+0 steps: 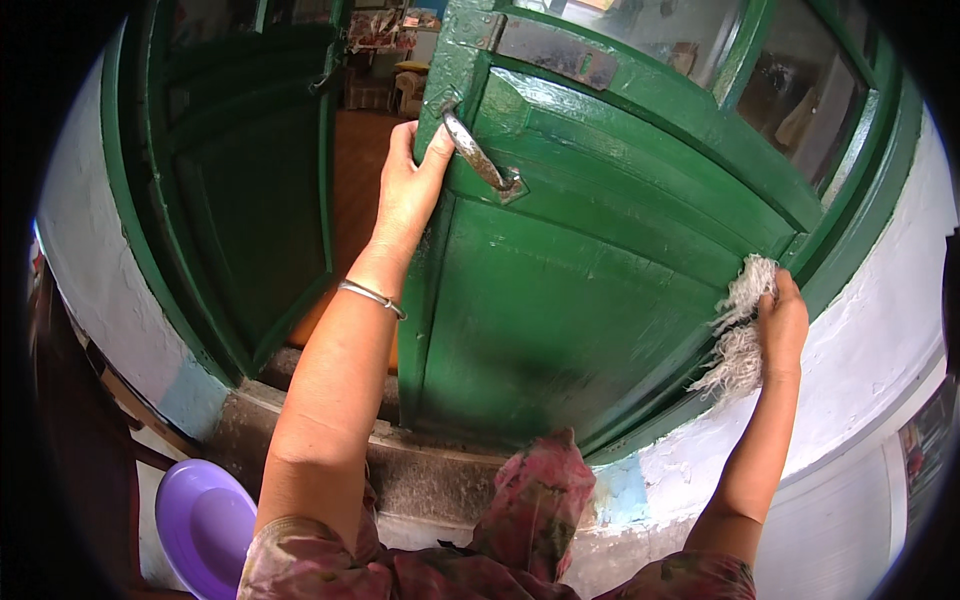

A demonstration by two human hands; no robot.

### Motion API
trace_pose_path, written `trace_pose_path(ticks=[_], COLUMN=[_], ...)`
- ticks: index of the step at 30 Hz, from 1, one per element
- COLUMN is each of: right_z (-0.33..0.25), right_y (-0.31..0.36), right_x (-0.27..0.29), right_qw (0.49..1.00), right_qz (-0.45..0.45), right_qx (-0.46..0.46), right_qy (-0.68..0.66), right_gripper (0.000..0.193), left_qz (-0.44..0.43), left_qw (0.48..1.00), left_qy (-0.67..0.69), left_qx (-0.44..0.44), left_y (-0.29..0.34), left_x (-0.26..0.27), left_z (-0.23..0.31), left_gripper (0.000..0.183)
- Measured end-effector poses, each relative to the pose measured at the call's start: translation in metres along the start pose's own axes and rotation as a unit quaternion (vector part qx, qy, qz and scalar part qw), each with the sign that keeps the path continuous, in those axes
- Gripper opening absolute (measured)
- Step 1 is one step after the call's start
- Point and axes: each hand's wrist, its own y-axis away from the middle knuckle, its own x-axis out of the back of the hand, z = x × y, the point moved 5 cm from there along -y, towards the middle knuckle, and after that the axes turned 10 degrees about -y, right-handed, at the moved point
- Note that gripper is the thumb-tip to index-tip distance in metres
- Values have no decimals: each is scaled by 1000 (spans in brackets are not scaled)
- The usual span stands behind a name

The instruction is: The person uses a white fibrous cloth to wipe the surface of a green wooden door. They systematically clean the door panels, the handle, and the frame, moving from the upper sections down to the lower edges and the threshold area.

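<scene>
My left hand (410, 185) grips the free edge of a green wooden door (540, 310), thumb on the front face just below a worn metal pull handle (478, 155); its other fingers are partly hidden behind the edge. In my right hand (787, 325) is a shaggy off-white rag (735, 355) with stringy ends, bunched up and pressed against the hinge side of the door, by the frame. Glass panes (660, 35) fill the upper part of this door. A metal plate (555, 50) is fixed above the handle.
A second green door leaf (245, 190) stands ajar on the left, with a room and an armchair (410, 88) beyond. Below lies a stone threshold (440, 475). A purple basin (205, 530) is at the lower left. White walls (880, 330) flank the doorway.
</scene>
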Motion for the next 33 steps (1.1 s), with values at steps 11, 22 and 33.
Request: trace_pose_path(ticks=[11, 22, 33], right_z=[-234, -313, -227], right_y=[-28, -34, -13], right_x=[-48, -64, -59], right_qw=[978, 939, 952], right_qz=[-5, -34, 35], right_qx=[180, 216, 177], right_qy=[-107, -264, -248], right_gripper=[25, 41, 48], left_qz=[-29, -3, 2], left_qw=[999, 1000, 999], left_qy=[-17, 6, -23], left_qx=[39, -15, -29], left_y=[8, 3, 1], left_x=[-3, -3, 0], left_z=[11, -1, -2], left_gripper=[56, 49, 52])
